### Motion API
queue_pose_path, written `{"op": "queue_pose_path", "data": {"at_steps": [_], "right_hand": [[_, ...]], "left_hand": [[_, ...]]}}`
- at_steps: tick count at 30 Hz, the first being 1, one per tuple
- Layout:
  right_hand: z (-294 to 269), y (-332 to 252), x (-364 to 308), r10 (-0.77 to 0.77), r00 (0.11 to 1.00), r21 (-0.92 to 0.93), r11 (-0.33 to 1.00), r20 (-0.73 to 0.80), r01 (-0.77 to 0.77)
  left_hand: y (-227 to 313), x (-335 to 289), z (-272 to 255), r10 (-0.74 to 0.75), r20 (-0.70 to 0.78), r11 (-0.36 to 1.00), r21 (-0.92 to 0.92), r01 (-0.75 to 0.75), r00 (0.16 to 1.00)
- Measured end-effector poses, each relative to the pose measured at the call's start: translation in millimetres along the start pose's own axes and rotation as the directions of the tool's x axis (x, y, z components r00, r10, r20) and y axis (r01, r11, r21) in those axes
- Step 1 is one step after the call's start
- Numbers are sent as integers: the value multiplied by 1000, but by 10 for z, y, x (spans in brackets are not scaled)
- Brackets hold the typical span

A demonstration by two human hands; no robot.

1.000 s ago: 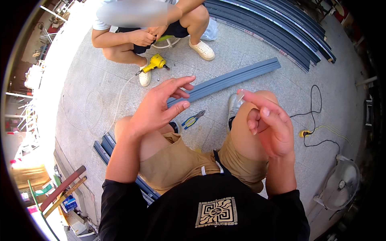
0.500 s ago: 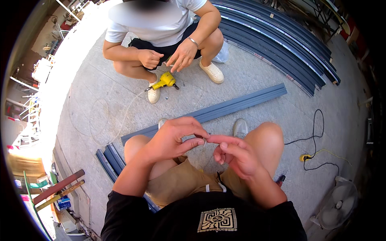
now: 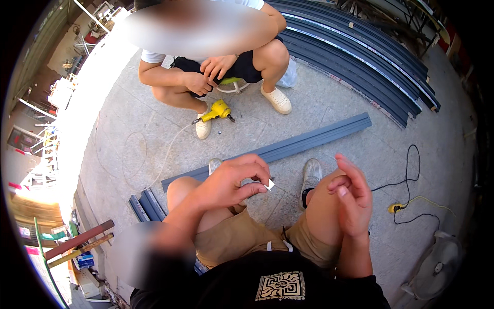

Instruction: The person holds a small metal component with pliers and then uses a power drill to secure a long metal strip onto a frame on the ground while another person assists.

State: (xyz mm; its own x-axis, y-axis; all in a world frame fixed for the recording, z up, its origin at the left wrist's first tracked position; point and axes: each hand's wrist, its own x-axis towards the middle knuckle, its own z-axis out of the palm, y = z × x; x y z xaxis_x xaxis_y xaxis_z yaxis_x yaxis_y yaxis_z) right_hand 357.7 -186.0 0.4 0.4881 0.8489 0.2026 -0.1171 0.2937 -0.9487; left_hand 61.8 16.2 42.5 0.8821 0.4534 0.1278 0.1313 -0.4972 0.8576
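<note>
Over my lap, my left hand [image 3: 235, 177] pinches a small flat white piece [image 3: 270, 185] between thumb and fingers; its kind is too small to make out. My right hand [image 3: 354, 193] is raised above my right knee, fingers loosely bent and apart, with nothing seen in it. A long grey metal profile [image 3: 309, 136] lies slantwise on the floor just beyond my hands and shoes. Shorter grey profiles [image 3: 146, 203] lie beside my left leg.
Opposite me a person [image 3: 206, 72] sits low, hands together at the knees. By their shoe lies a yellow power tool [image 3: 218, 110] with a thin pale hose. Long dark profiles [image 3: 355, 62] are stacked at far right. A black cable [image 3: 406, 180] and a fan [image 3: 435, 265] are at right.
My right hand has moved away to the right from my left hand, which still pinches the white piece. The other person has leaned forward and brought their hands together.
</note>
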Motion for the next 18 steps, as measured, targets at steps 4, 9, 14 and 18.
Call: {"op": "queue_pose_path", "data": {"at_steps": [4,9,14,18], "right_hand": [[-1456,396,-321,-116,842,-453,876,-527,-163],[-3843,2158,-2592,93,321,-221,549,-942,-806],[-3158,2553,-3880,267,-280,237,-182,-922,-954],[-2918,3067,-4980,672,-324,589,207,-666,-782]], "left_hand": [[-81,-38,-9,-69,-2,997,18,69,998],[-257,-122,-47,-272,93,957,-75,279,958],[-376,-457,-111,-465,-19,849,-292,440,885],[-498,-345,-116,-502,-53,833,-298,466,863]]}}
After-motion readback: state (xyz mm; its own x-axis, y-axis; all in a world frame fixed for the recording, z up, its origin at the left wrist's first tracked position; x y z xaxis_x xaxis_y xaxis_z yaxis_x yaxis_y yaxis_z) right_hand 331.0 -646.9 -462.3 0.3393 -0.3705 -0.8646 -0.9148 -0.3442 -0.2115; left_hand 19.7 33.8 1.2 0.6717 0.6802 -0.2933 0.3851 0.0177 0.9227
